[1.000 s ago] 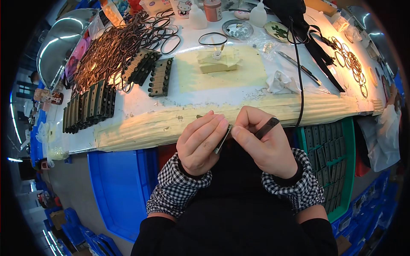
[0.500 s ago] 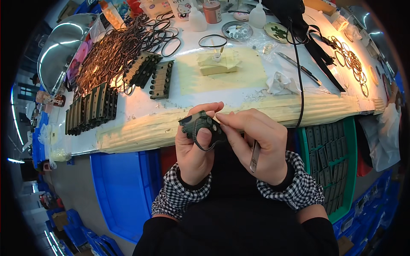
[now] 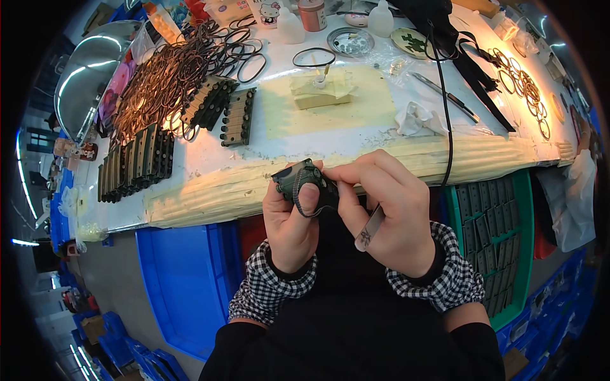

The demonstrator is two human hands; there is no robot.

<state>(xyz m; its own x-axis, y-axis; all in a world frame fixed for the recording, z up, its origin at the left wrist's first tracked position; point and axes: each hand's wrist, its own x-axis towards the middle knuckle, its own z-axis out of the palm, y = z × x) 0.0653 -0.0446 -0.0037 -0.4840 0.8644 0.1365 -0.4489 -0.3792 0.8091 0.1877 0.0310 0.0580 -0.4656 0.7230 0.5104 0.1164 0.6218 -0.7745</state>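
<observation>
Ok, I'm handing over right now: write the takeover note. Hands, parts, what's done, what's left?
Left hand: holds a small dark green part, black ring looped at the thumb.
Right hand: fingertips on the same part, metal tweezers tucked in the palm.
Parts: rows of dark parts and a ring pile on the bench; more parts in the green bin.
Done: ring on the part, seating unclear.
Left: check the seating.

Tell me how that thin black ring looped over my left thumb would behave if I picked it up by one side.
The black ring would probably flop: it drapes around the left hand thumb rather than holding a circle. It looks thin, so likely very light. Probably rubbery and grippy, not slippery.
</observation>
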